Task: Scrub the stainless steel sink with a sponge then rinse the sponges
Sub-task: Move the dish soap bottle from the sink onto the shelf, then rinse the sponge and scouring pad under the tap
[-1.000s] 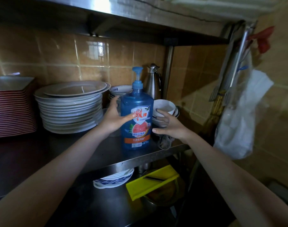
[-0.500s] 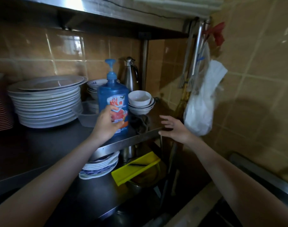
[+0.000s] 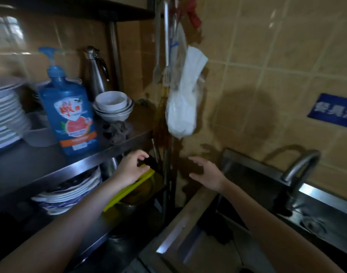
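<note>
Sink is sitting bottom right, basin in deep shadow, faucet arching over the back edge. No water is running that I can see. No sponge is showing clearly. A dark lump is lying low in the basin near the left wall; it might be a sponge, too murky to call.

Right hand is hovering above the sink's left rear corner, fingers spread and relaxed, gripping nothing. Left hand is hovering just below the shelf edge, fingers loosely curled, thumb apart, also empty. It's sitting in front of a yellow board that is lying tilted over a metal bowl on the lower level.

Detergent bottle is standing upright near the shelf's front edge, nobody touching it. A crumpled dark rag is lying just beside it, with stacked white bowls behind the rag and plates off to the left. A white bag is hanging from the rack post between shelf and wall.

I'm reading this as setup, scrubbing not yet begun: no sponge in either hand, no suds visible. The next move is calling for finding a sponge and gripping it in one hand. If soap is wanted, the other hand is pressing the pump straight down, since the bottle is sitting close to the edge.
</note>
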Tool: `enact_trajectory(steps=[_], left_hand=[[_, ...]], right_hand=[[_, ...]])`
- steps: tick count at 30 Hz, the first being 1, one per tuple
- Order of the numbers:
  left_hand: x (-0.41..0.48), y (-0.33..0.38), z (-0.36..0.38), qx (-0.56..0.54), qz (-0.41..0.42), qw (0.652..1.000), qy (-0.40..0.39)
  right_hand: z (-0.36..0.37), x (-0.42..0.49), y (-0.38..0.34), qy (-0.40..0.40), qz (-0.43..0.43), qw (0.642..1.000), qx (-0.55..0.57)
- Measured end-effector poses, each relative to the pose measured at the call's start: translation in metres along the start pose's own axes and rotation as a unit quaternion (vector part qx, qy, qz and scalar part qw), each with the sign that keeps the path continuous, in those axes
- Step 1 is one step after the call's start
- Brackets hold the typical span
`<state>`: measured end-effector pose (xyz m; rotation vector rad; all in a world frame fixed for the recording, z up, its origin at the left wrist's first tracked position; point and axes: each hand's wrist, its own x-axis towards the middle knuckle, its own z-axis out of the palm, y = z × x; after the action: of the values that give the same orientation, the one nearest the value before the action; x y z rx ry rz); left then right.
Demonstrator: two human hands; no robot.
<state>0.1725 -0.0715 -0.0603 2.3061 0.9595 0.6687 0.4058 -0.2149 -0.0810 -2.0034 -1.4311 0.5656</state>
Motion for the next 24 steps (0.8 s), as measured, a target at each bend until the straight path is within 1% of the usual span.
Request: enact_trajectory(steps=[3,5,6,8,11,20,24], left_hand=[[0.003,0.009,0.034,0.007,0.005,0.999,-0.039],[0.005,0.017,0.055,0.012,0.004,0.997,-0.071],[0.006,0.021,0.066,0.013,0.004,0.996,-0.086],[0.005,0.031,0.089,0.009,0.01,0.994,-0.108],[0.002,0.048,0.122,-0.002,0.016,0.991,-0.133],[-0.007,0.085,0.217,-0.018,0.044,0.974,-0.222],[-0.016,0.095,0.254,-0.02,0.05,0.964,-0.26]], right_hand=[[-0.004,-0.025,0.026,0.035,0.018,0.999,-0.02],[-0.005,-0.042,0.045,0.043,0.034,0.998,0.013],[-0.006,-0.05,0.056,0.044,0.042,0.998,0.01],[-0.008,-0.065,0.077,0.06,0.06,0.995,-0.052],[-0.011,-0.085,0.106,0.078,0.099,0.989,-0.075],[-0.008,-0.15,0.19,0.109,0.215,0.969,-0.056],[-0.006,-0.179,0.219,0.113,0.242,0.963,-0.041]])
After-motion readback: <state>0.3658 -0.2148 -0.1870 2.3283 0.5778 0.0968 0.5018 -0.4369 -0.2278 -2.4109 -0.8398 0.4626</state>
